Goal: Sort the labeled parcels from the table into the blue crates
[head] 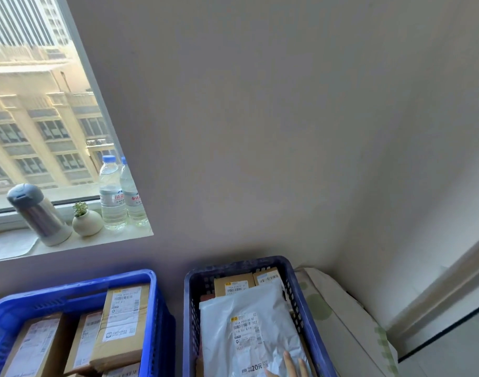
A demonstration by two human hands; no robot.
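Grey parcel (247, 331) under right hand (292, 366)

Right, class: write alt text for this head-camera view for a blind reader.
A right hand touches a grey plastic mailer bag in the darker blue plastic crate; the brighter blue plastic crate beside it holds brown cardboard parcels. Two clear water bottles stand on the windowsill.

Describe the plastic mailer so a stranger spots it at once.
Below and right of the window stands the darker blue crate, right of the brighter blue crate. The plastic mailer lies topmost in it, the right hand touching its near end. Unlike the brown cardboard boxes behind it, it is pale grey, soft and crinkled.
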